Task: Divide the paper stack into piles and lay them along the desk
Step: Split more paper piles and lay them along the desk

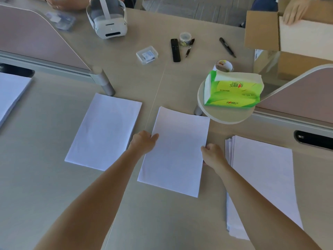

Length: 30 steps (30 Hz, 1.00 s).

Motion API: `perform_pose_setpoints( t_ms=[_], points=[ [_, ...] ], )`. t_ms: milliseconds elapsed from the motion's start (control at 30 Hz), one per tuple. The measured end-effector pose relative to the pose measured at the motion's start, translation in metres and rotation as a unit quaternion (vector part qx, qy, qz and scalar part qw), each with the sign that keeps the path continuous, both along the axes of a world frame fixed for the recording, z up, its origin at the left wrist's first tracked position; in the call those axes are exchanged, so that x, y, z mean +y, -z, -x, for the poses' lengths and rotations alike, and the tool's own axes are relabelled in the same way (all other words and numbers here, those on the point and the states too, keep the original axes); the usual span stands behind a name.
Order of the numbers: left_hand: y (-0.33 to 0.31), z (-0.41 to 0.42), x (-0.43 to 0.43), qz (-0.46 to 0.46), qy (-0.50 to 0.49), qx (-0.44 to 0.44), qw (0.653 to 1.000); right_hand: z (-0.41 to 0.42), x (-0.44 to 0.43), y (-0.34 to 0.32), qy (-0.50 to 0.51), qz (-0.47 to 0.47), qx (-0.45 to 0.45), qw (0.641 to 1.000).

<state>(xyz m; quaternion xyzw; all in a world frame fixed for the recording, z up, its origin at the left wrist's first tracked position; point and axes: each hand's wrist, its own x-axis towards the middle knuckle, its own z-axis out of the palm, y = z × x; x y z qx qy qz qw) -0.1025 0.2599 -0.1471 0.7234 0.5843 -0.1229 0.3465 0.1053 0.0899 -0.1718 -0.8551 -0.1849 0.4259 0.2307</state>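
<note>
Table: pale wood-look table (54,195) with low pinkish dividers to either side; paper lies along its near part.
Paper laid out: 1 pile at the far left edge of view (10,94), 1 left pile (104,130) lying flat and untouched, and the middle pile (176,156) just right of the table's seam.
Source stack: right stack (266,177), its sheets fanned at the left edge, lies near the middle pile with a strip of table between them.
Left hand: left hand (144,141) grips the middle pile's left edge. The thumb lies on the top sheet and the fingers curl at the edge, tips hidden.
Right hand: right hand (213,154) grips the right edge the same way, fingers curled tight against the sheets.
Step in hand: probably setting down and squaring the middle pile.
Doing it well: press both long edges inward together so the sheets line up, turn the pile to match the left pile's angle, keep a like gap on each side, and lift the thumbs straight off so the top sheet does not slide.
Progress: looks well along, with the right stack not yet divided.
Clutter beyond: green tissue pack (232,89) on a small round shelf just past the pile's far right corner, black remote (175,50), white headset (108,18), and a cardboard box (288,33) under another person's hand.
</note>
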Motion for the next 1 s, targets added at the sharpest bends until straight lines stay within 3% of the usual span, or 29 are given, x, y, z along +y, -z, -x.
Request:
perform_pose_setpoints(
  t_ms=[267, 433, 567, 767, 867, 1000],
  points=[
    [-0.027, 0.003, -0.034, -0.020, 0.015, 0.035, 0.999, -0.002, -0.020, -0.036, -0.006, -0.023, -0.004, 1.000],
    [-0.055, -0.013, -0.077, -0.007, 0.025, -0.026, 0.999, -0.013, -0.066, -0.072, 0.027, -0.069, 0.013, 0.997],
    [-0.069, -0.048, -0.128, 0.042, 0.039, -0.038, 0.998, -0.041, -0.126, -0.083, 0.066, -0.049, -0.046, 0.996],
    [-0.066, -0.106, -0.205, 0.200, -0.091, -0.136, 0.966, -0.094, -0.216, -0.076, 0.151, 0.031, -0.120, 0.981],
    [-0.058, -0.127, -0.238, 0.222, -0.126, -0.128, 0.958, -0.107, -0.244, -0.069, 0.148, 0.077, -0.096, 0.981],
    [-0.052, -0.145, -0.276, 0.224, -0.158, -0.127, 0.953, -0.110, -0.261, -0.060, 0.129, 0.070, -0.062, 0.987]
  ],
)
